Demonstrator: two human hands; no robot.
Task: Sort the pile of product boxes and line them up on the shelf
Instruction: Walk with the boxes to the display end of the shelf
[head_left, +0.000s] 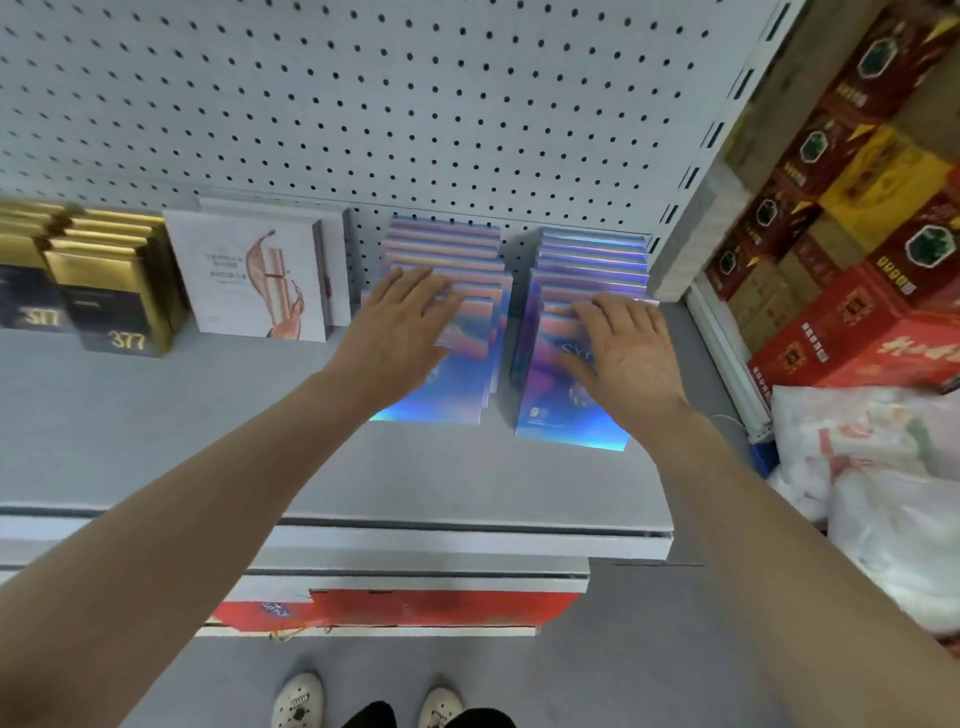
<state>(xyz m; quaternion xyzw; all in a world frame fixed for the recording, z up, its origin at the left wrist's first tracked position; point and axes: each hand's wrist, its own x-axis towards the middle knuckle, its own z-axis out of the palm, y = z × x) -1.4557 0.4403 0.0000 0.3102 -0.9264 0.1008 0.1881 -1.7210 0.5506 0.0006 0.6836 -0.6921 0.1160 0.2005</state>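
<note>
Two rows of shiny blue-pink holographic boxes stand upright on the grey shelf (182, 441), running back to the pegboard. My left hand (400, 327) lies flat, fingers spread, on the tops and front face of the left row (447, 249). On the front boxes of the right row (592, 260) rests my right hand (623, 353), flat in the same way. Neither hand grips a box. To the left stand white boxes (249, 275) with a pink print, then black-and-gold boxes (104, 291) marked 377.
A white pegboard (363, 104) backs the shelf, with a slotted upright (696, 171) at its right end. Red and yellow cartons (852, 249) are stacked to the right, white plastic bags (893, 493) below them. A red item (415, 608) lies on the lower shelf.
</note>
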